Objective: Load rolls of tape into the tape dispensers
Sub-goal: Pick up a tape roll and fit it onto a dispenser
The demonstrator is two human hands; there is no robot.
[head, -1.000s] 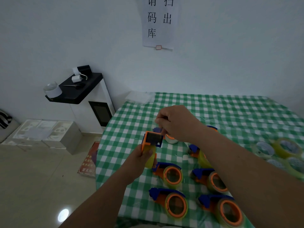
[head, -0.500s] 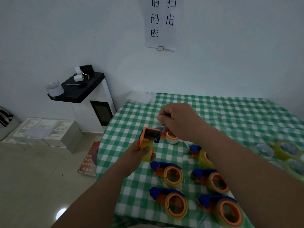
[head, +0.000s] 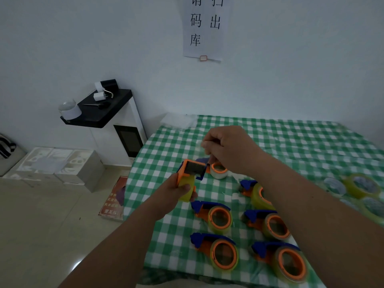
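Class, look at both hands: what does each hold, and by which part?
The left hand grips a tape dispenser around its yellowish tape roll. The right hand pinches something above it; what cannot be told.

A white wall [head: 83, 38] bears a paper notice [head: 204, 28] at 12 o'clock; a white cabinet [head: 124, 138] stands at 9 o'clock on beige floor tiles [head: 41, 225].
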